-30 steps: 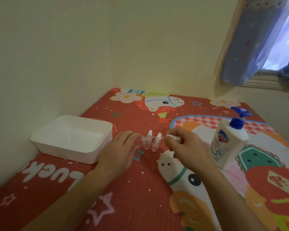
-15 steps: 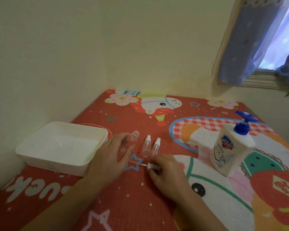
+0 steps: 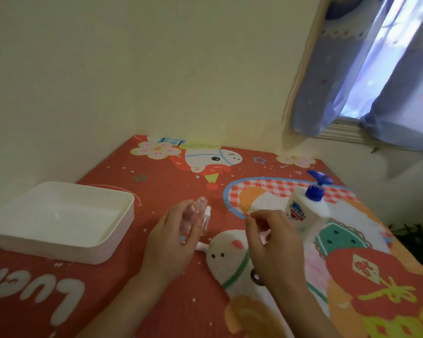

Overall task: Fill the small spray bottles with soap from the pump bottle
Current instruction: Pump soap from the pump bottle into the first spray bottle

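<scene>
Your left hand (image 3: 171,242) curls round a clear spray bottle (image 3: 193,217), its neck pointing to 1 o'clock. Your right hand (image 3: 274,242) is loosely curled; its hold can't be told. At 2 o'clock stands the pump bottle (image 3: 305,211), label blurred. "Luck" marks the mat (image 3: 156,186).

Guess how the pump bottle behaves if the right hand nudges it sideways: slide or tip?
The pump bottle is tall with a blue pump head on top, so a high push probably tips it. Its base looks broad, so a low push likely slides it, though the printed mat may drag. Fill level isn't visible, so weight is uncertain.
</scene>
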### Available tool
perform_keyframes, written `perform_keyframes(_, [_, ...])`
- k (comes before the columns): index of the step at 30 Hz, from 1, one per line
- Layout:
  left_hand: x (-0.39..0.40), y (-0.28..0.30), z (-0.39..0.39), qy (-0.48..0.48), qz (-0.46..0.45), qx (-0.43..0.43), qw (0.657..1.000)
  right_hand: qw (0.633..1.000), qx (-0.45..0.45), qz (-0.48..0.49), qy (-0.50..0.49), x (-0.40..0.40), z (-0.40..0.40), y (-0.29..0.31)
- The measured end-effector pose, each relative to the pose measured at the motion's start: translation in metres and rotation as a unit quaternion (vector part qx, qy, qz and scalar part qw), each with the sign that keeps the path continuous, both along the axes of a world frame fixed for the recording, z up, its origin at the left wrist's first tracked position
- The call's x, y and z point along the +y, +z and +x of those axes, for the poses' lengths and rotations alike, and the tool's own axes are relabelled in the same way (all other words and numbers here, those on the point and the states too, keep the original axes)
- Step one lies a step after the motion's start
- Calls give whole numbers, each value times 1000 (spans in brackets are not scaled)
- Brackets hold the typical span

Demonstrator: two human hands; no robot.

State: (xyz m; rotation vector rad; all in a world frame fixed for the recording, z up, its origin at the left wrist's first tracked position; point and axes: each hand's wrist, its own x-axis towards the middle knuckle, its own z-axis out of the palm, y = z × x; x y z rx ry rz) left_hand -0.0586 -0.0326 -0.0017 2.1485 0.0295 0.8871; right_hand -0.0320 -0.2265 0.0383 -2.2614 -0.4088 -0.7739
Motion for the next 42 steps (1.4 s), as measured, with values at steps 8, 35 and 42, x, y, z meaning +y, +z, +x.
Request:
perform_keyframes(8, [-56,16,13,-26,-15,-6,1000,980,-19,109,-164,-69,18,33])
perform_keyframes(35, [-71,39,2,-202,-11,69,977,967,230,-41,97,-81,-2,42])
perform_keyframes(42, [-79,38,7,-216,-28,41,975,962,219,-83,141,-85,1,46])
